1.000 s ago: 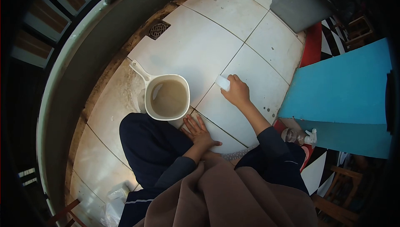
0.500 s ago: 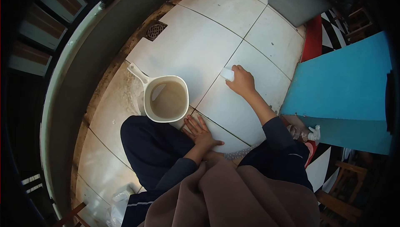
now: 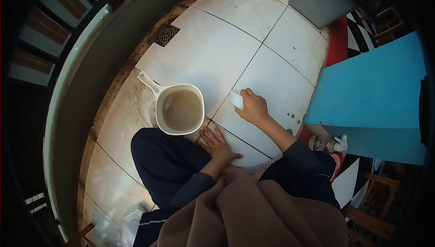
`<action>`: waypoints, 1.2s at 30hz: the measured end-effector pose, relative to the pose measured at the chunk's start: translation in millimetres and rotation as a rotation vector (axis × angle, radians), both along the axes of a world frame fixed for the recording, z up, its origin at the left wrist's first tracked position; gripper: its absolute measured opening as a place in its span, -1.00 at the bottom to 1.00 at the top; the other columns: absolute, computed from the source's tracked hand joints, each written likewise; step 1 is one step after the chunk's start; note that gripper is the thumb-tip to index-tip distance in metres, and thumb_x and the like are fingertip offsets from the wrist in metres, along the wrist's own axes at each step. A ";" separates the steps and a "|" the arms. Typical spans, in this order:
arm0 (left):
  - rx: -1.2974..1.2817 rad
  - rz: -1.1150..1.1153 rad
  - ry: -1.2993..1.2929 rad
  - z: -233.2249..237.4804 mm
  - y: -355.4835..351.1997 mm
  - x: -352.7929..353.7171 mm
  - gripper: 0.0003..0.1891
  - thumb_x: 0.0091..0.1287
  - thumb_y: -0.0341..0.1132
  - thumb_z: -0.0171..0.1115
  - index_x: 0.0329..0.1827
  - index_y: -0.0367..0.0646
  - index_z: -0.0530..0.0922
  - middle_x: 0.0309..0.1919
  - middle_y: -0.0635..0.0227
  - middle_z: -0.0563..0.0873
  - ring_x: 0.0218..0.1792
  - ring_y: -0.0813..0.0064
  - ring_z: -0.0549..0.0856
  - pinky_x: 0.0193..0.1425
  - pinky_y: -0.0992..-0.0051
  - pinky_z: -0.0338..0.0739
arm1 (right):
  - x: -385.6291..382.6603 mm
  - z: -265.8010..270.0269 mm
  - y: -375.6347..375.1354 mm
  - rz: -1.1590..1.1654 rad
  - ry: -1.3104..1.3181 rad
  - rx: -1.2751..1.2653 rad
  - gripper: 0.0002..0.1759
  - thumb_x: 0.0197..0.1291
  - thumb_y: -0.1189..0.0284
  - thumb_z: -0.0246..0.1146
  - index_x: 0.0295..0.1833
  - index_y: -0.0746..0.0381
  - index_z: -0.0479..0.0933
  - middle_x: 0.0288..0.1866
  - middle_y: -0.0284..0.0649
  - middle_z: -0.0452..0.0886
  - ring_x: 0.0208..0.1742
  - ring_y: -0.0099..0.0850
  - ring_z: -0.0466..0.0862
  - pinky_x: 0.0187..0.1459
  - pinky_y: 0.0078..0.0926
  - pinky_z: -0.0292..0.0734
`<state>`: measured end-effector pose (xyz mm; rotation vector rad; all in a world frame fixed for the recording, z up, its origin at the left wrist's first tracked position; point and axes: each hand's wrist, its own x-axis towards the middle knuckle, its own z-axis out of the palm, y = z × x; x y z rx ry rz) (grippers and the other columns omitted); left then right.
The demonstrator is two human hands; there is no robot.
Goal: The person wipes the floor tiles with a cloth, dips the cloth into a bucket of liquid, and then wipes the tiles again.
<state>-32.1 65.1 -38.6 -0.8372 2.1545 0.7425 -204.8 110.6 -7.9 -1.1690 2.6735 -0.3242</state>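
My right hand is closed around a small white block, held low at the tiled floor beside a dark grout line. Most of the block is covered by my fingers, so its exact kind does not show. My left hand lies flat on the tiles with its fingers spread, holding nothing. Just beyond its fingertips, to the left, stands a white water dipper with cloudy water in it. The dipper's handle points to the upper left.
A floor drain lies by the dark curved wall. On the right stand a blue box-like block, a spray bottle and a grey bin. A clear plastic bag lies at lower left.
My right hand has moved with the white block toward me and a little left, along the grout line. My left hand and the dipper stay in place.
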 end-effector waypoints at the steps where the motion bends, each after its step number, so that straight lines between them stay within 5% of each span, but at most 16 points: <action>1: 0.002 -0.002 -0.005 0.3 0.2 -0.6 0.60 -0.36 0.35 0.49 0.42 -0.34 -0.54 0.32 -0.42 -0.61 0.29 -0.35 -0.71 0.24 -0.37 -0.57 | 1.9 1.1 3.0 0.017 -0.008 -0.001 -0.56 -0.18 0.31 0.39 -0.17 0.26 0.44 -0.23 -0.14 0.54 -0.34 -0.14 0.67 -0.31 -0.23 0.61; 9: -0.016 0.020 0.030 -10.3 3.4 2.4 0.65 -0.44 0.37 0.51 0.39 -0.40 -0.56 0.29 -0.46 -0.65 0.26 -0.32 -0.77 0.21 -0.37 -0.62 | -82.2 -7.6 15.2 -0.225 0.182 -0.195 -0.62 -0.13 0.34 0.37 -0.19 0.26 0.46 -0.29 -0.15 0.55 -0.37 -0.12 0.66 -0.33 -0.23 0.60; 17: -0.018 -0.004 -0.021 -5.6 2.2 -1.8 0.62 -0.38 0.35 0.50 0.41 -0.35 -0.57 0.29 -0.44 -0.64 0.27 -0.33 -0.76 0.21 -0.40 -0.60 | 32.0 1.3 42.3 0.182 -0.077 -0.073 -0.60 -0.21 0.33 0.39 -0.24 0.25 0.42 -0.24 -0.15 0.52 -0.38 -0.12 0.65 -0.35 -0.21 0.59; 25: -0.047 -0.004 -0.042 -6.1 2.4 -0.3 0.62 -0.39 0.35 0.50 0.41 -0.35 -0.57 0.29 -0.43 -0.65 0.27 -0.32 -0.76 0.22 -0.38 -0.60 | -75.3 -7.6 40.6 -0.258 0.160 -0.144 -0.58 -0.17 0.32 0.40 -0.20 0.25 0.44 -0.24 -0.16 0.52 -0.35 -0.14 0.66 -0.31 -0.19 0.60; 31: -0.041 0.023 -0.011 -6.0 4.7 -1.0 0.65 -0.42 0.36 0.51 0.39 -0.33 -0.60 0.29 -0.42 -0.66 0.27 -0.31 -0.77 0.24 -0.34 -0.62 | 6.4 0.4 57.5 0.046 -0.029 -0.039 -0.57 -0.19 0.31 0.40 -0.20 0.25 0.43 -0.24 -0.17 0.52 -0.38 -0.13 0.66 -0.33 -0.22 0.61; 36: -0.058 0.027 -0.026 -6.3 5.2 -1.8 0.68 -0.45 0.36 0.52 0.37 -0.33 -0.65 0.28 -0.41 -0.69 0.27 -0.28 -0.78 0.24 -0.31 -0.65 | -64.5 -4.4 51.7 -0.216 0.063 -0.100 -0.60 -0.16 0.33 0.36 -0.20 0.27 0.44 -0.22 -0.14 0.56 -0.35 -0.12 0.66 -0.32 -0.21 0.61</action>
